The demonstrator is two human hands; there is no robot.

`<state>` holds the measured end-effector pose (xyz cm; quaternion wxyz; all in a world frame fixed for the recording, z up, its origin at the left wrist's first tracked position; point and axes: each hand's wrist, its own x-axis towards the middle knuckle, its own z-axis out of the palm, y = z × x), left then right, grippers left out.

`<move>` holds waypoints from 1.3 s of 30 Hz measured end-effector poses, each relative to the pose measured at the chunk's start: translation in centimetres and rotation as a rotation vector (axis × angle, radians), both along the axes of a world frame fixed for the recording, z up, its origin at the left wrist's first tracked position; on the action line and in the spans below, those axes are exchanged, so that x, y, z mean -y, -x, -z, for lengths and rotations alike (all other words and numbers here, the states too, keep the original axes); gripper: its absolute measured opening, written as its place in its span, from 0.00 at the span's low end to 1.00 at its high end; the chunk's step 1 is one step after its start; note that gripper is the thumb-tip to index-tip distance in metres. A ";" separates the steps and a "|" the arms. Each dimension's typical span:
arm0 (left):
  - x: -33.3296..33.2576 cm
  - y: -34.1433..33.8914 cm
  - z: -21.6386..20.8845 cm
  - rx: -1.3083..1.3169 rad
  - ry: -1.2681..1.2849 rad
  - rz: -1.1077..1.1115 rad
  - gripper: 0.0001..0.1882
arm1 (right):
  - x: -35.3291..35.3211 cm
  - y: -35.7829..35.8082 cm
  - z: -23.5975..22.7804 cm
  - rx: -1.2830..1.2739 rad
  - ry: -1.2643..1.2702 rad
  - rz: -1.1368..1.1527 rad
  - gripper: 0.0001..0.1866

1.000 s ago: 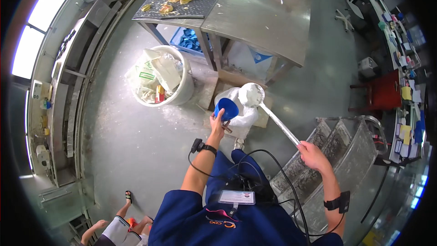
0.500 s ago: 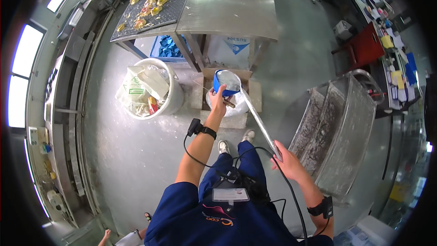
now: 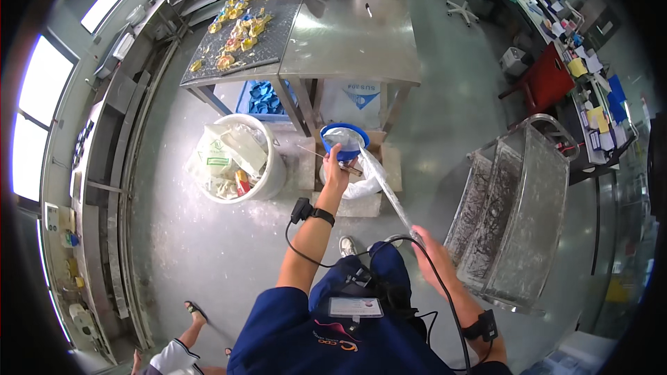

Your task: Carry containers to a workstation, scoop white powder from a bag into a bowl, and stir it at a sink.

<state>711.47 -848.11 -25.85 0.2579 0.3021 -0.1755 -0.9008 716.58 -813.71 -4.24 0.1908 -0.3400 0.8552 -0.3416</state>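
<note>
My left hand [image 3: 335,169] grips a blue bowl [image 3: 340,151] by its near side, tilted so that its pale grey inside shows. A thin brown stick-like piece [image 3: 353,169] juts out beside those fingers; whether they hold it is unclear. Around a long silvery rod [image 3: 393,201], my right hand [image 3: 432,253] is closed at the near end. The rod's far end reaches the bowl's right rim, and its tip cannot be made out. Below the bowl stands a round container with a white plastic liner [image 3: 367,186], partly hidden by my left hand and the bowl.
A white bin [image 3: 278,180] full of refuse stands left. Ahead is a steel table [image 3: 347,42] with coloured pieces on a dark mat; a blue crate [image 3: 243,101] sits beneath. Right is a metal trolley [image 3: 514,215]. Someone's leg [image 3: 191,333] shows behind me at left.
The bowl has tipped toward me and sits slightly lower in the picture. My right hand stays on the rod. The view has shifted forward, and the other person's leg has come further in.
</note>
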 end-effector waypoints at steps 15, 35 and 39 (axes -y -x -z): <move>1.4 0.5 -4.4 0.017 0.113 0.010 0.36 | -0.5 -1.8 1.9 -0.121 0.080 0.122 0.17; 0.0 -0.8 -4.6 -0.173 0.096 -0.006 0.36 | -4.3 2.6 2.9 0.782 0.499 0.207 0.17; 0.1 -3.1 -5.4 -0.233 0.062 -0.051 0.33 | -4.7 5.7 2.8 0.842 0.506 0.183 0.18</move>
